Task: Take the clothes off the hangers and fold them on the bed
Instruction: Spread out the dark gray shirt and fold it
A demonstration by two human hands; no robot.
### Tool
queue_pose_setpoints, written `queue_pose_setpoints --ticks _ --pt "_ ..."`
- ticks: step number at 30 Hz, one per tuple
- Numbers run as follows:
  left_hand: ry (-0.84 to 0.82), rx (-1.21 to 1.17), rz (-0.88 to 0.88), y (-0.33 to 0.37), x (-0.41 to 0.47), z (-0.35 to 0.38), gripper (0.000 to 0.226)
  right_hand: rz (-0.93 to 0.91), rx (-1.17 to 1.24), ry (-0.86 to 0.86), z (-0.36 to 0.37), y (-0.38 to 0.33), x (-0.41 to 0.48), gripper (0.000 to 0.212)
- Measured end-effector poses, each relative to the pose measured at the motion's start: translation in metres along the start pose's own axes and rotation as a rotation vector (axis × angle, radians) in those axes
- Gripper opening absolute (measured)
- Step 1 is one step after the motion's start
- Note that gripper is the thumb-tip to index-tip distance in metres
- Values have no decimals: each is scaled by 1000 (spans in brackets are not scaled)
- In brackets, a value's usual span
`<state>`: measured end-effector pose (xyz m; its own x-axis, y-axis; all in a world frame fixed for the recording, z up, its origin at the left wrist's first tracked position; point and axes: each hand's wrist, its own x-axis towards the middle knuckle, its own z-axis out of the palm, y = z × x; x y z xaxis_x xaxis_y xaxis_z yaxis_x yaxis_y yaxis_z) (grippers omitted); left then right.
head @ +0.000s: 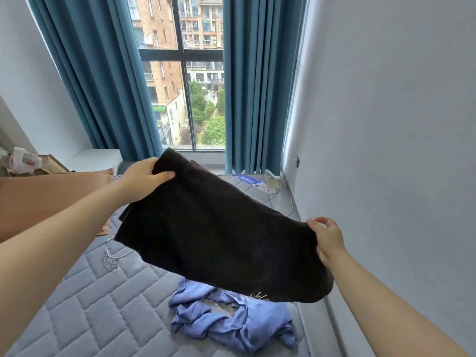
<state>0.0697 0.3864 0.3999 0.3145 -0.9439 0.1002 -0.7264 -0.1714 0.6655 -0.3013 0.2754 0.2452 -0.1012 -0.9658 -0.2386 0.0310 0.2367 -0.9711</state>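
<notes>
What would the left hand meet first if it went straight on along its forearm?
The left hand, gripping the black fabric garment, points toward the window; nothing but that garment lies ahead until the right-side blue pleated curtain, probably; depth is unclear.

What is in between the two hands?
A black garment stretches between the left hand and the right hand. Each hand grips one edge, holding it above the bed. The head view shows this.
</notes>
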Motion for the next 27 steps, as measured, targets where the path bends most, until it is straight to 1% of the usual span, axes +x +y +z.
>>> queue_pose_setpoints --ticks 3,5,7,13,17,21,24,27 --pt "-78 -26 -75 -14 -7 24 18 -106 -96 117 -15 4 0 12" --pt "-95 -30 -118 -24 -13 43 25 -170 -186 158 -25 11 -1 8" --pt "-114 -39 -151 -33 -23 66 25 -185 -260 187 -36 25 -4 6" --pt "-145 -64 -242 -72 -64 145 12 -53 -337 214 -69 94 -9 4" --pt "-165 -74 -362 -103 -90 190 19 16 -372 204 -80 140 -11 5" --pt "-211 -50 -466 -137 -112 228 16 87 -469 191 -88 185 -15 7" --pt "-245 -54 -525 -161 -128 248 24 121 -535 168 -89 213 -17 5" --pt "-252 -76 -587 -190 -145 260 24 146 -618 124 -77 236 -16 5"
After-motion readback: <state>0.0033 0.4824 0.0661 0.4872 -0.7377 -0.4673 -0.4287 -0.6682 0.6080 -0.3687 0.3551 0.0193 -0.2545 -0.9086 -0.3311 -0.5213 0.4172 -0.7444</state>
